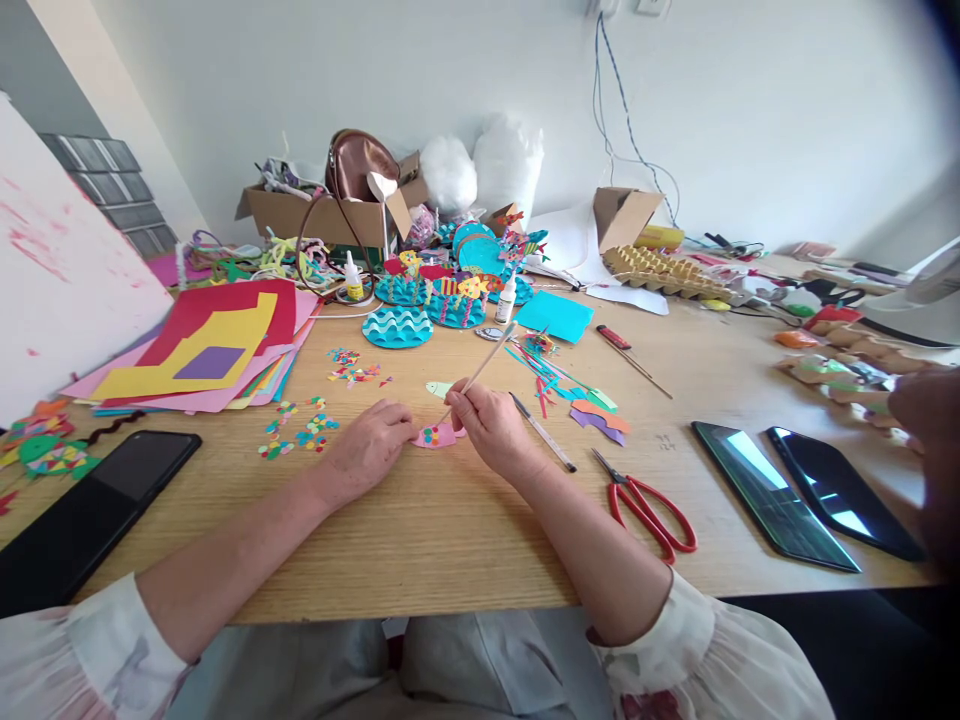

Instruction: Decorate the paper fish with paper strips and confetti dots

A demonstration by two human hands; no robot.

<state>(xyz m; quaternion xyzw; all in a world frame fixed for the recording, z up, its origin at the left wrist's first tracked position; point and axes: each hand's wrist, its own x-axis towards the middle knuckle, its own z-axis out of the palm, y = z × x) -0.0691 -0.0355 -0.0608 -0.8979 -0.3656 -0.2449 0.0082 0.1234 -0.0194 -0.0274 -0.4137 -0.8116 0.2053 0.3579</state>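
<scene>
Pink paper cutout [448, 438], flat, dotted with multicoloured circles [431, 435]

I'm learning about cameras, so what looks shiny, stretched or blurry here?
Head view: white glare on the rightmost phone; the leftmost phone seems stretched; the dark shape at the right edge is blurry, but the stick in the right hand looks clearer.

A plain, pale wall [300, 70] rises behind the far edge of the wooden desk [360, 550], whose light top shows a fine straight grain. High on the wall is a white socket [652, 6], with blue-grey cables [630, 120] hanging nearby toward the far edge. A white panel [60, 250] with pinkish smears stands along the left edge; soft light brightens the room.
</scene>
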